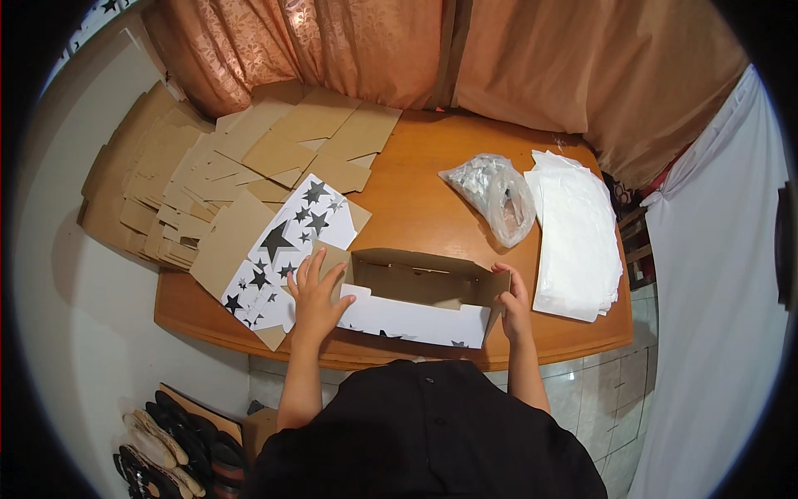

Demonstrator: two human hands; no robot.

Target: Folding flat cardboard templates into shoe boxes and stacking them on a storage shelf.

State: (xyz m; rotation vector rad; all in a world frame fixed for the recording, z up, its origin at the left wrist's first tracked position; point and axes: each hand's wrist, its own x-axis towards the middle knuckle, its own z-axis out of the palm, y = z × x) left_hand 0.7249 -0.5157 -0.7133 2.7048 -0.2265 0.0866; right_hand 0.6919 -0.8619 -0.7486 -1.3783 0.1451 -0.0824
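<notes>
A cardboard box (pixel 407 318), white with black stars outside and brown inside, stands open-topped at the front edge of the table. My left hand (pixel 314 298) lies with spread fingers against the brown flap at the box's left end, its thumb near the front panel's corner. At the other end, my right hand (pixel 515 306) grips the upright side flap between thumb and fingers. Just left of the box, a flat star-printed cardboard sheet (pixel 287 237) rests on the table, partly behind my left hand. The box's inner floor is mostly hidden by its front wall.
Flat brown cardboard blanks (pixel 274 141) are piled at the back left of the wooden table (pixel 416 191). A clear plastic bag (pixel 496 198) lies behind the box, beside stacked white sheets (pixel 576 241). Curtains (pixel 532 66) hang behind. Shoes (pixel 179 441) sit on the floor at lower left.
</notes>
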